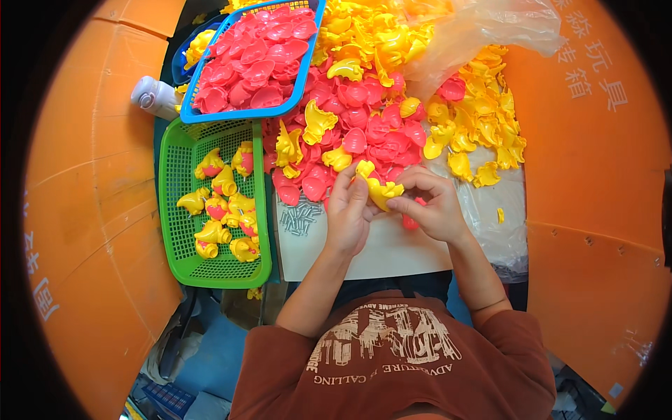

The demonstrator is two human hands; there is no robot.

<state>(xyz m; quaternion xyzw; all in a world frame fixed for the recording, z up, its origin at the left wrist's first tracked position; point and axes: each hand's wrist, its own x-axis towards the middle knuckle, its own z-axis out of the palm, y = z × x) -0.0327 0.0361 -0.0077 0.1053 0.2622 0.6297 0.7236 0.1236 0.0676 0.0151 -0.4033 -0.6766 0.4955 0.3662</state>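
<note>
A blue mesh basket (308, 70) at the top left is heaped with pink plastic shells (255, 59). Below it, touching its lower rim, a green mesh basket (171, 182) holds a loose scatter of assembled yellow-and-pink toy pieces (222, 210), with much of its grid floor bare. A white bottle (152, 94) lies just left of the blue basket.

Both hands meet over the pale table (392, 252), at the near edge of a large pile of loose pink shells (371, 136) and yellow shells (476, 126). The left hand (348, 213) and the right hand (434, 206) pinch a yellow plastic shell (381, 190) between them: the left fingers (350, 183) are pressed together on its left end, the right thumb and forefinger close on its right side. The shell is curved and glossy, with a lobed, crest-like edge. Something pink shows under the right palm; I cannot tell what it is.

A small cluster of metal screws (299, 217) lies just left of the left hand. A clear plastic bag (483, 28) slumps over the pile at the top right. Orange panels (595, 175) wall in both sides; the bare strip of table near the person's body is the only open room.
</note>
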